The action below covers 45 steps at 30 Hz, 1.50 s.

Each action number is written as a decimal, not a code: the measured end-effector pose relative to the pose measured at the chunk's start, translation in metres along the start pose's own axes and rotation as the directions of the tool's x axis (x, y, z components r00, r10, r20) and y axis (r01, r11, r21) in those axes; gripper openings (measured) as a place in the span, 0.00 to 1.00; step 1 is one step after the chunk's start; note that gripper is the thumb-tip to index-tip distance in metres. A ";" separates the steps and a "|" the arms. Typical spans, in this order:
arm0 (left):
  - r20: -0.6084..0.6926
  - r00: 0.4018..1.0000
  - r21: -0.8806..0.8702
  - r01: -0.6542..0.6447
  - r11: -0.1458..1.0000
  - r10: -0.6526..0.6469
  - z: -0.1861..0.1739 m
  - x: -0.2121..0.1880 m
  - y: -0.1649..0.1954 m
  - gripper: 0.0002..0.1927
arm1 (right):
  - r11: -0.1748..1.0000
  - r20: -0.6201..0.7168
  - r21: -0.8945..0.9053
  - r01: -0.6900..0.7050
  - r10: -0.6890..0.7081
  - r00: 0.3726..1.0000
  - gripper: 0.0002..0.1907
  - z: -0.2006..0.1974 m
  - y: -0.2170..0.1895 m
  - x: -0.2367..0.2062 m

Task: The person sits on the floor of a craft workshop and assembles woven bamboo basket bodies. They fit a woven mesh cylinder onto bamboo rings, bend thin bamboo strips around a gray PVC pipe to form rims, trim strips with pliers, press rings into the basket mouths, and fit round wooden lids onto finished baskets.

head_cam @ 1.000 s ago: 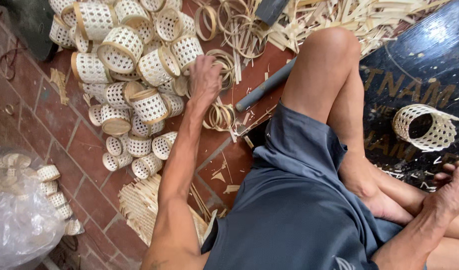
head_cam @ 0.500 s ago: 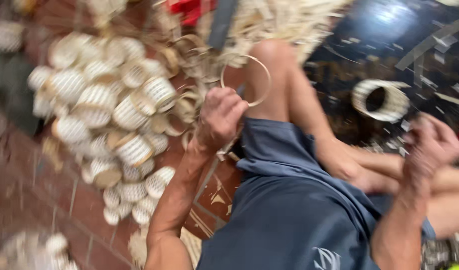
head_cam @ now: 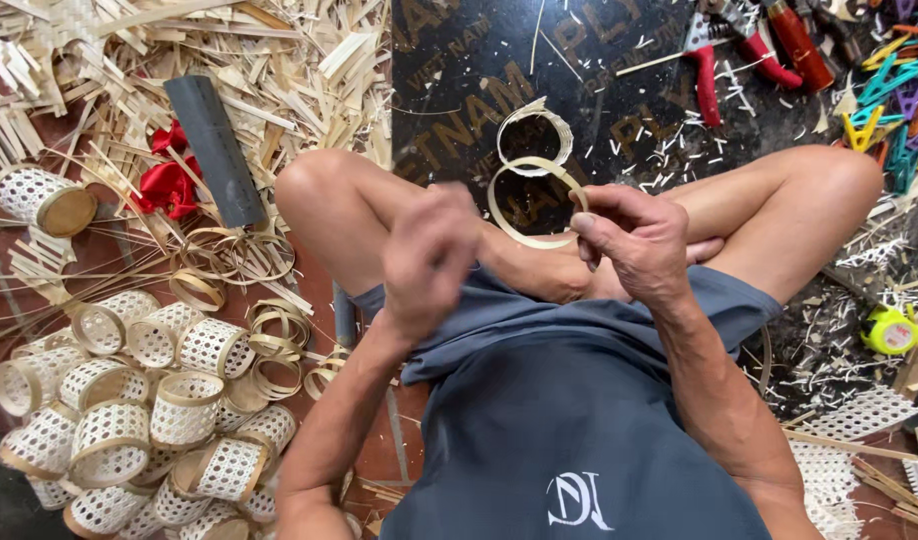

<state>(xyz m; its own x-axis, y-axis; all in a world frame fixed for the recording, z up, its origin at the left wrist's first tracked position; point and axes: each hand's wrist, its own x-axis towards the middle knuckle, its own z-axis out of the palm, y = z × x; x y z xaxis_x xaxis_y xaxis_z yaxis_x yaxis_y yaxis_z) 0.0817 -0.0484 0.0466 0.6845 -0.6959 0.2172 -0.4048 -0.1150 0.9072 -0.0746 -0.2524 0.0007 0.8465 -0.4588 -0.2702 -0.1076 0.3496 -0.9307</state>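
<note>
1. From the head camera I see the right hand (head_cam: 634, 245) raised in front of the body, its fingers (head_cam: 591, 222) pinching the right-hand edge of a thin bamboo hoop (head_cam: 506, 222). The hoop stands up and to the left of that hand, its open face turned roughly toward the camera, over the crossed legs.

2. The left hand (head_cam: 427, 258) hangs just left of the hoop, near it but apart as far as I can judge. It is blurred, with the fingers curled loosely inward; I cannot tell whether they hold anything.

3. So the relation I watch is this: the hoop lies between the two hands, already gripped on its right side, with its free left side facing the left hand. The right hand is plainly the nearer one.

4. Just behind the hoop, on the dark board (head_cam: 619, 110), lies a small woven ring (head_cam: 535, 137). The two overlap in this view, and I cannot tell if they touch.

5. To the left on the brick floor (head_cam: 99, 260) sit a heap of small woven baskets (head_cam: 149, 400) and a few loose bamboo rings (head_cam: 274, 340). Bamboo offcuts (head_cam: 279, 70) cover the ground above them, beside a dark flat bar (head_cam: 214, 150) and a red ribbon (head_cam: 164, 180).

6. Red-handled cutters (head_cam: 724, 55) lie at the top right, partly cut off by the frame edge. The thumb side of the right hand's grip is hidden behind its own fingers.
</note>
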 end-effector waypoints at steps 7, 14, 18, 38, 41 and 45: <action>0.146 0.967 -0.308 0.246 0.919 -0.210 0.034 -0.002 -0.026 0.17 | 0.972 0.074 -0.235 0.024 -0.006 0.997 0.13 -0.004 0.004 0.003; -0.008 0.996 0.072 -0.086 0.994 0.087 0.043 -0.010 -0.005 0.17 | 0.193 0.378 -0.813 0.549 -0.543 0.750 0.16 0.012 -0.013 0.008; 0.022 0.986 0.105 -0.166 0.981 0.164 0.036 -0.016 0.011 0.18 | 0.057 0.458 -0.773 0.632 -0.639 0.618 0.19 0.011 -0.029 0.002; 0.299 0.942 -0.184 -0.101 0.978 0.153 -0.012 -0.012 0.034 0.05 | 0.437 0.401 -0.547 0.714 -0.612 0.682 0.24 0.017 -0.067 -0.011; 0.303 0.890 -0.011 -0.354 0.935 0.340 -0.013 -0.002 0.038 0.08 | 0.829 0.261 -0.216 0.516 -0.460 0.849 0.25 0.013 -0.068 -0.009; 0.368 0.784 0.078 -0.561 0.824 0.499 -0.011 0.008 0.043 0.10 | 0.929 0.053 -0.228 0.291 -0.286 0.957 0.18 0.002 -0.062 -0.013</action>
<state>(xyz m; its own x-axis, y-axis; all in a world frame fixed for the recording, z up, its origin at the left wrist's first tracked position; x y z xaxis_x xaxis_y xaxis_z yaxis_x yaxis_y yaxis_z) 0.0762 -0.0507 0.0910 0.1118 -0.8642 0.4906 -0.7647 0.2405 0.5978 -0.0782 -0.2665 0.0627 0.8682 -0.4958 0.0209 0.0270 0.0050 -0.9996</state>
